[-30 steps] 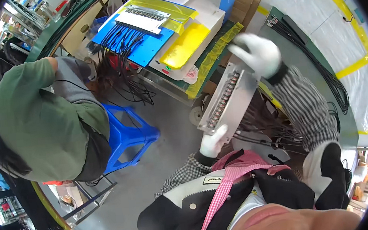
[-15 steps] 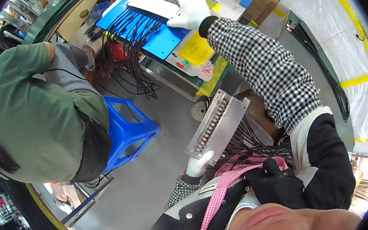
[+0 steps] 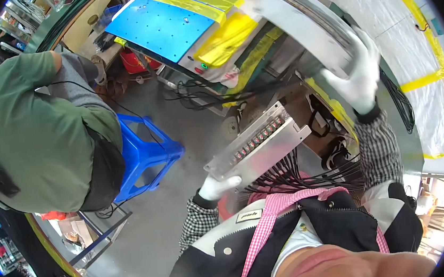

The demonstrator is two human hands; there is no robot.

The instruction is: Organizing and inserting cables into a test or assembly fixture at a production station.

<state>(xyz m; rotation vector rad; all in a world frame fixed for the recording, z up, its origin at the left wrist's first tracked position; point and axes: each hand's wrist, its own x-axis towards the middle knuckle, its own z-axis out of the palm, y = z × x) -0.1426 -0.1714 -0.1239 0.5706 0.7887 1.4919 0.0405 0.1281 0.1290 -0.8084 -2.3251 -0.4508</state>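
A small white rectangular label (image 3: 248,215) with dark print sits on the person's dark jacket chest.

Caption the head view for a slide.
White-gloved left hand grips a grey metal connector panel trailing black wires; gloved right hand holds a second grey metal panel.

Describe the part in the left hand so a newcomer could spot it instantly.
Start at the blue plastic stool; just right of it, the gloved left hand grips a long grey metal panel. Unlike the plain panel higher up, it has a row of red connectors and black wires trailing.
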